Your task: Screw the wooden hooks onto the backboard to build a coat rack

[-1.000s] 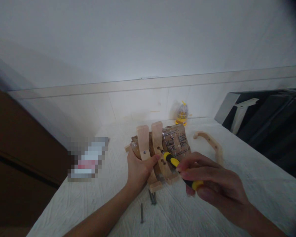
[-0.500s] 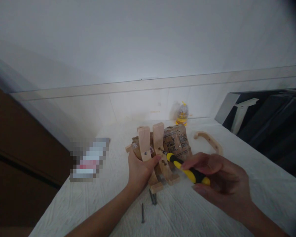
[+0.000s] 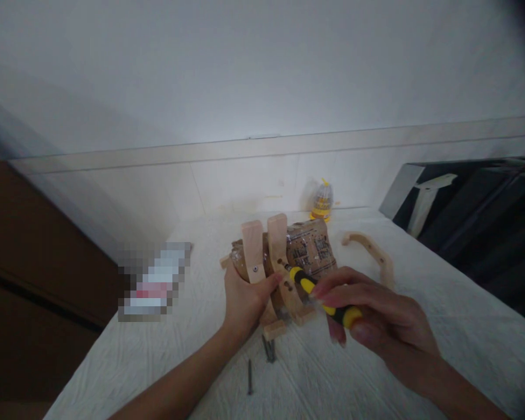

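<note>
My left hand [image 3: 245, 297] is closed round a small wooden assembly [image 3: 269, 262] of two curved pale slats set on a brown wrapped block [image 3: 310, 251]. My thumb presses against the slats. My right hand [image 3: 371, 324] grips a yellow and black screwdriver [image 3: 319, 294]. The screwdriver's tip sits at a hole in the right slat. A screw head shows in the left slat.
Several dark screws [image 3: 266, 350] lie on the white cloth-covered table [image 3: 420, 274] just below the assembly. A loose curved wooden piece [image 3: 374, 254] lies to the right, a yellow bit holder [image 3: 322, 201] at the back, a blurred packet [image 3: 155, 283] at left, and a dark panel [image 3: 476, 216] at right.
My right hand's fingers have shifted round the screwdriver handle, which has tilted a little while its tip stays at the slat. The left hand has kept its hold.
</note>
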`<action>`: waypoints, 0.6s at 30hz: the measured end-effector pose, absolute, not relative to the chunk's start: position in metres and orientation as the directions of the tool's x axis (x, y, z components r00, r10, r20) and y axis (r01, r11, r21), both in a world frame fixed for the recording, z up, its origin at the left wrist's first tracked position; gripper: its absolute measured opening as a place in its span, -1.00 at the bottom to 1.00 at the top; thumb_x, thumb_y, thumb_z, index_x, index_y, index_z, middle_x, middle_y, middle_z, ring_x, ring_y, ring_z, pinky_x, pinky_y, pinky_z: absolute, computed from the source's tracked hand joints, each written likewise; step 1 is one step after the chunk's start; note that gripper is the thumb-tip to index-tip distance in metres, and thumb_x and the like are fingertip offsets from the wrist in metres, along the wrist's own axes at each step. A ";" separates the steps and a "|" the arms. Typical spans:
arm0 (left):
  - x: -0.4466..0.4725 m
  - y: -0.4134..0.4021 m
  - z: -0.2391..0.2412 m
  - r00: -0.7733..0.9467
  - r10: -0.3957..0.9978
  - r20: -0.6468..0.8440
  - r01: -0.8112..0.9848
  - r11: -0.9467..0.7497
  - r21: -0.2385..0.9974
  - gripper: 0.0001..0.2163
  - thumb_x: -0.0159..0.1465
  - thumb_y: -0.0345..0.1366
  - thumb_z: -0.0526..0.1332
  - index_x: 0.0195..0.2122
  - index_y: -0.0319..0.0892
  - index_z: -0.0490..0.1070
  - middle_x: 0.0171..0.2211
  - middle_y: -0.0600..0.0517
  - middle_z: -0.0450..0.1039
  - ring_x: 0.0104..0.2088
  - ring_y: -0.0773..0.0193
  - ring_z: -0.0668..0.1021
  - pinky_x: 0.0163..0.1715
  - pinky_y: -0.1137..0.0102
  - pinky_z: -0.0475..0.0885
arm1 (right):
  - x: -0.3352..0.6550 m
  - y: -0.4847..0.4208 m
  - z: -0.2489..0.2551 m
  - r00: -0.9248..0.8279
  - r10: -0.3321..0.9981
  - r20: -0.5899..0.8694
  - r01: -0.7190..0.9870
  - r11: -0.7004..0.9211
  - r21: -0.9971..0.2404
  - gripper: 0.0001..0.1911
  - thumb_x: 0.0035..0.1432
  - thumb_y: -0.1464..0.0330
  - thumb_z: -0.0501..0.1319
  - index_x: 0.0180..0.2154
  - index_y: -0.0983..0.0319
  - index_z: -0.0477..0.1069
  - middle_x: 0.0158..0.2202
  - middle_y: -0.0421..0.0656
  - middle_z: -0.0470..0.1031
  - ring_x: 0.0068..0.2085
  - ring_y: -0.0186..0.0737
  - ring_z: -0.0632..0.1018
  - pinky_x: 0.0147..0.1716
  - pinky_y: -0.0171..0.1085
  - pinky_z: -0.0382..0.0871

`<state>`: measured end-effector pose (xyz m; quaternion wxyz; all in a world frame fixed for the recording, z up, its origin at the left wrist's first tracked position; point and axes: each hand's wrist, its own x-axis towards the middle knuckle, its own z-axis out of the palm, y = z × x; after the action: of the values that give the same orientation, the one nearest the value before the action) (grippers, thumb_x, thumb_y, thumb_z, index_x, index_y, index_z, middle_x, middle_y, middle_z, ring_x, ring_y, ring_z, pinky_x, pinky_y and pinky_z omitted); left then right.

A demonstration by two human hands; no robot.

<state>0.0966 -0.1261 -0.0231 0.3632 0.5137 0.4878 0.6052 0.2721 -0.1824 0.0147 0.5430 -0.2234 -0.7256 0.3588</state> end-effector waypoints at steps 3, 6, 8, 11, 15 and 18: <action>0.097 -0.127 -0.021 -0.194 0.938 0.287 0.051 -0.283 0.958 -0.57 -0.09 -0.28 0.42 -0.21 -0.22 0.34 -0.26 -0.07 0.53 -0.29 0.15 0.59 -0.29 0.26 0.52 | 0.270 -0.182 0.015 -0.253 0.707 0.660 -0.052 0.672 -0.739 -0.74 0.11 0.32 0.26 -0.12 0.01 0.50 -0.23 -0.13 0.51 -0.29 -0.27 0.55 -0.38 -0.31 0.51; 0.097 -0.128 -0.018 -0.197 0.935 0.293 0.042 -0.291 0.956 -0.56 -0.10 -0.30 0.42 -0.20 -0.23 0.34 -0.24 -0.07 0.53 -0.29 0.16 0.58 -0.28 0.27 0.51 | 0.267 -0.181 0.013 -0.219 0.687 0.692 -0.072 0.696 -0.714 -0.68 -0.05 0.33 0.38 -0.17 0.01 0.52 -0.31 -0.16 0.54 -0.28 -0.27 0.56 -0.36 -0.34 0.52; 0.098 -0.129 -0.016 -0.187 0.941 0.281 0.029 -0.281 0.959 -0.57 -0.10 -0.31 0.42 -0.20 -0.23 0.35 -0.25 -0.07 0.54 -0.30 0.16 0.59 -0.28 0.28 0.51 | 0.265 -0.181 0.011 -0.191 0.688 0.700 -0.104 0.695 -0.712 -0.64 -0.11 0.34 0.41 -0.18 0.01 0.52 -0.32 -0.18 0.54 -0.29 -0.28 0.56 -0.38 -0.36 0.51; 0.099 -0.131 -0.014 -0.193 0.946 0.260 0.022 -0.261 0.965 -0.59 -0.10 -0.32 0.42 -0.22 -0.23 0.35 -0.27 -0.06 0.54 -0.31 0.18 0.59 -0.31 0.31 0.51 | 0.263 -0.182 0.008 -0.163 0.689 0.706 -0.116 0.697 -0.708 -0.67 -0.08 0.35 0.39 -0.19 0.02 0.50 -0.32 -0.19 0.53 -0.29 -0.31 0.54 -0.36 -0.37 0.50; 0.099 -0.130 -0.015 -0.204 0.944 0.260 0.035 -0.259 0.965 -0.60 -0.10 -0.31 0.41 -0.23 -0.23 0.35 -0.30 -0.03 0.55 -0.34 0.21 0.59 -0.33 0.34 0.51 | 0.267 -0.184 0.007 -0.157 0.697 0.700 -0.002 0.708 -0.706 -0.73 0.08 0.32 0.29 -0.12 0.04 0.47 -0.31 -0.17 0.46 -0.28 -0.29 0.49 -0.37 -0.35 0.47; 0.098 -0.129 -0.018 -0.209 0.944 0.256 0.050 -0.251 0.967 -0.58 -0.10 -0.29 0.42 -0.22 -0.22 0.34 -0.29 -0.03 0.54 -0.34 0.21 0.59 -0.33 0.33 0.51 | 0.272 -0.184 0.010 -0.200 0.682 0.703 0.107 0.728 -0.677 -0.80 0.16 0.36 0.19 -0.18 0.04 0.50 -0.28 -0.14 0.44 -0.21 -0.25 0.47 -0.26 -0.30 0.46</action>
<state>0.0981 -0.1286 -0.0176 0.3694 0.5090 0.4880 0.6052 0.2716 -0.1842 0.0101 0.5725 -0.2693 -0.7325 0.2515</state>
